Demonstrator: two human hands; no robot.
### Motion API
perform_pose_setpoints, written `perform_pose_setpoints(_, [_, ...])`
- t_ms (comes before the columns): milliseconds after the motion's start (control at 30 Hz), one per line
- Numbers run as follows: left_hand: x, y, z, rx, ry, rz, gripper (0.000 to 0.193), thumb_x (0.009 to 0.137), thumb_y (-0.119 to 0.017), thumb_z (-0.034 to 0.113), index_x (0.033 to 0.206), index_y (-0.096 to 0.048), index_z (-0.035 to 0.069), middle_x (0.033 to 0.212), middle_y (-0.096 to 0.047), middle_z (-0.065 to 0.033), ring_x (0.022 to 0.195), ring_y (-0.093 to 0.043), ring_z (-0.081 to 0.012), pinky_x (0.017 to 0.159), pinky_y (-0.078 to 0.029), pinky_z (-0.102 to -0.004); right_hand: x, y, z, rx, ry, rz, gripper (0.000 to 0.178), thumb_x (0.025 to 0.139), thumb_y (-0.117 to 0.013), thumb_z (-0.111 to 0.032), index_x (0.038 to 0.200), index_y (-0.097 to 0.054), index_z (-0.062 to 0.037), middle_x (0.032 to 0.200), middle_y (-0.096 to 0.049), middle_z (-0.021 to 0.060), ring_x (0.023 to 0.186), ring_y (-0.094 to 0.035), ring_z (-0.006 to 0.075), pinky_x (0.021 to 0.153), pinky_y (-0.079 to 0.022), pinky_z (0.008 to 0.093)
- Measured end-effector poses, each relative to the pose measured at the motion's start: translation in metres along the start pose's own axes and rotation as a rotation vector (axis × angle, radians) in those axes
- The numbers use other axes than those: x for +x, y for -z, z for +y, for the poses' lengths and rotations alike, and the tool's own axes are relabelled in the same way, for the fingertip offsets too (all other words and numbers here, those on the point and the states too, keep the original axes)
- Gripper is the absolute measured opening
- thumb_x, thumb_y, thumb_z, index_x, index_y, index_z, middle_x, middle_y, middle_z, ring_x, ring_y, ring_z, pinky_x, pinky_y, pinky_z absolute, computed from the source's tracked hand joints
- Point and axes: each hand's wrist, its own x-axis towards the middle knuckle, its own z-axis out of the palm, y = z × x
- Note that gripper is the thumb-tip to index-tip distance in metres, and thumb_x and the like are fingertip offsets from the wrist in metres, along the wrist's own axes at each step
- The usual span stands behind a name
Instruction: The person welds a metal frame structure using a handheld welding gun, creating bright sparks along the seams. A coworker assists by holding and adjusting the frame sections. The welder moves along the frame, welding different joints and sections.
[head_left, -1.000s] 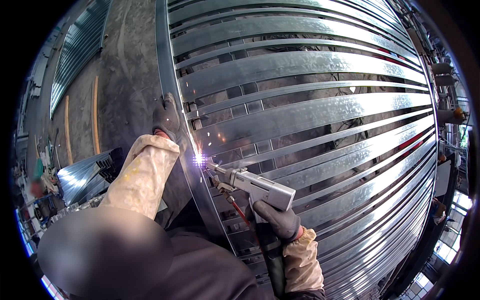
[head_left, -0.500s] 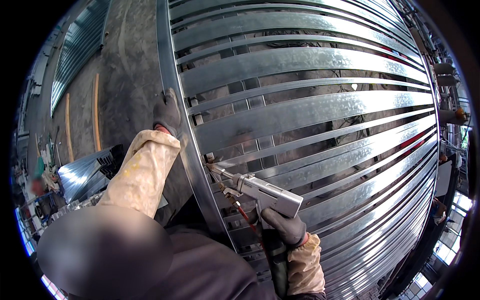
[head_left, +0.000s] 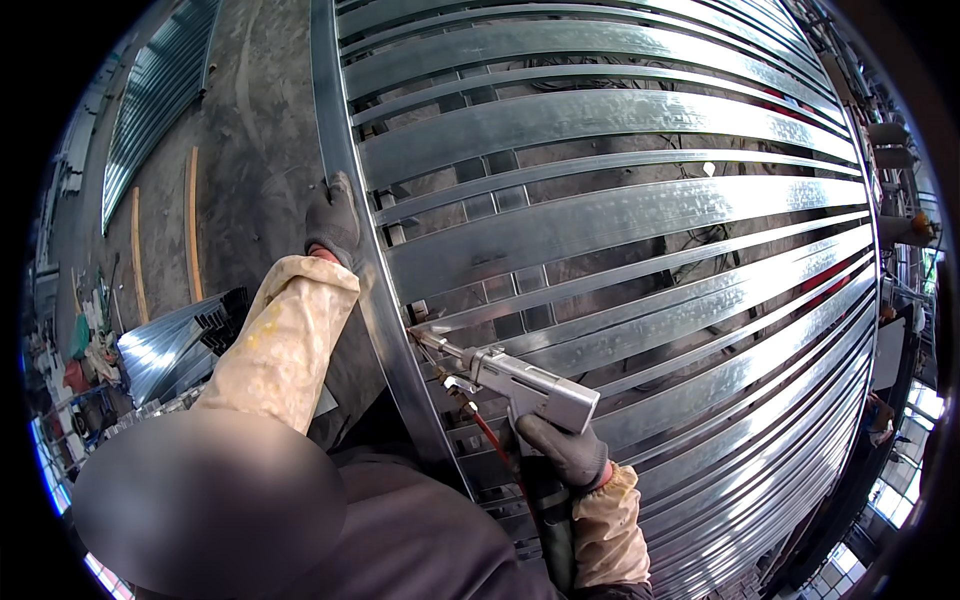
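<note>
Slatted metal frame [head_left: 620, 220], shiny and flat-barred, spreads ahead and rightward, far end cut off. At its left rail [head_left: 336, 110] points a boxy welding gun [head_left: 540, 388], tip contact unclear. Gloved right grip [head_left: 568, 450] clamps the gun; left grip [head_left: 333, 222] touches the rail, whether clamped I can't tell.

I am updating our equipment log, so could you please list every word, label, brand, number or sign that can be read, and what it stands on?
No word, label, brand, number or sign can be read in this picture.
Silver, box-bodied, gun-shaped metal tool: none legible.
Long, flat, shiny grey metal bars: none legible.
Jumbled, many-coloured workshop items at far left: too small and blurred to tell.
</note>
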Motion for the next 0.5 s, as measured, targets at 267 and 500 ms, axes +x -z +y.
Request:
perform_pose_setpoints(267, [0.0023,0.0006,-0.0036,0.045,0.000,-0.019,0.053,0.098,-0.044,0.045,0.107,-0.062,-0.004,0.100,-0.065,-0.0280,0.096,-0.060,-0.0448,0.079,-0.046,-0.0455,-0.0018,-0.0006,0.0037,0.026,0.016,0.005,0.021,0.096,-0.055,-0.017,0.107,-0.060,-0.0004,0.088,-0.065,0.0053,0.083,-0.060,0.0122,0.075,-0.048,0.0275])
perform_pose_setpoints(500, [0.0054,0.0007,-0.0082,0.005,-0.032,-0.047,0.052,0.099,-0.043,0.045,0.108,-0.062,-0.002,0.101,-0.065,-0.0275,0.095,-0.061,-0.0445,0.079,-0.046,-0.0454,-0.0038,-0.0012,0.0048,0.010,0.028,0.019,0.020,0.096,-0.056,-0.018,0.106,-0.060,-0.0015,0.087,-0.064,0.0039,0.082,-0.059,0.0113,0.073,-0.047,0.0268])
